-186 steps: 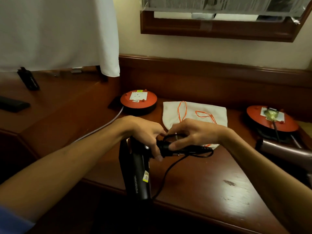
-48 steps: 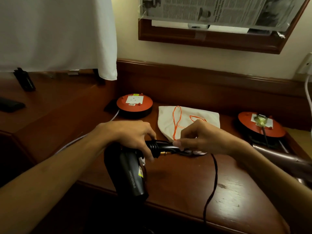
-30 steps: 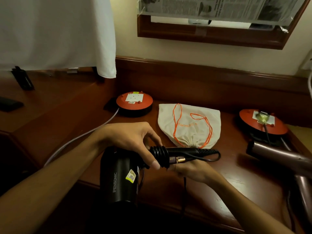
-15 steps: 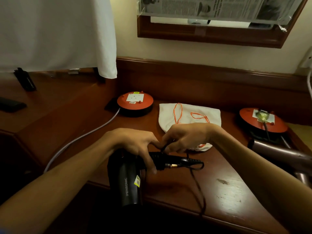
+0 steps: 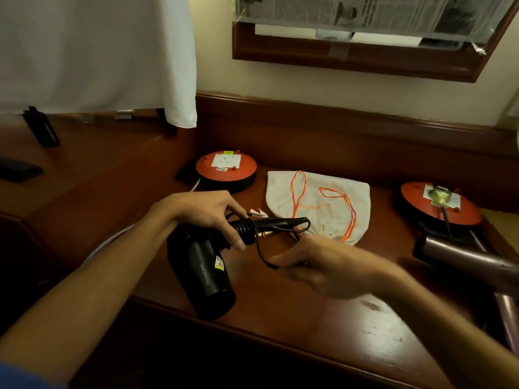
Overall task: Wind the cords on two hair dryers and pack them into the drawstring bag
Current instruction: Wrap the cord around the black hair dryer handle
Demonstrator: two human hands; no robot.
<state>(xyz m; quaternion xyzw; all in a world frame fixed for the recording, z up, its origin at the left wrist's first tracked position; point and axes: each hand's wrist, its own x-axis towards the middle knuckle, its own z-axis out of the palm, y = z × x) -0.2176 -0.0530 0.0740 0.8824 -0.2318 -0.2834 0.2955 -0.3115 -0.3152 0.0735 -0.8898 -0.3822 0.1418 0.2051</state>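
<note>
My left hand (image 5: pixel 207 211) grips the black hair dryer (image 5: pixel 205 276) at the top of its handle, barrel pointing down toward me over the desk's front edge. Several turns of its black cord (image 5: pixel 247 230) are wound round the handle. My right hand (image 5: pixel 323 268) is below and to the right of the handle and holds a loose loop of the cord. The white drawstring bag (image 5: pixel 323 203) with orange strings lies flat behind the handle. A second, brown hair dryer (image 5: pixel 460 259) lies at the right, its cord plugged into the right reel.
Two red cable reels with sockets sit on the wooden desk (image 5: pixel 280 301): one (image 5: pixel 226 169) at the back left of the bag, one (image 5: pixel 441 206) at the right. A white cable (image 5: pixel 106 242) runs left from the left reel. A white cloth (image 5: pixel 98 51) hangs at upper left.
My right hand has come down from above the handle to below and right of it, drawing the cord along. The dryer has tilted slightly, and more of the bag shows.
</note>
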